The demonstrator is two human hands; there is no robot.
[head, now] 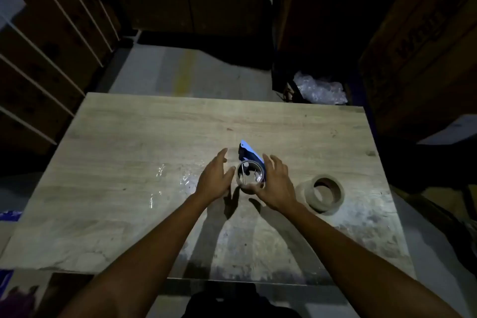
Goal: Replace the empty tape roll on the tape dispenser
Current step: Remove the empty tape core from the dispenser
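Observation:
A blue tape dispenser (246,153) stands near the middle of the wooden table (129,137), with an empty cardboard roll core (249,175) on it facing me. My right hand (276,186) wraps the core's right side, its fingers curled over the rim. Just left of the core hovers my left hand (215,179), fingers spread and holding nothing. A full roll of brown tape (324,195) lies flat on the table to the right of my right hand, apart from it.
Scraps of clear tape (185,181) glint on the table left of my left hand. Stacked cardboard boxes (426,46) rise at the right and back, shelving at the left. A crumpled plastic bag (320,90) lies beyond the table's far edge.

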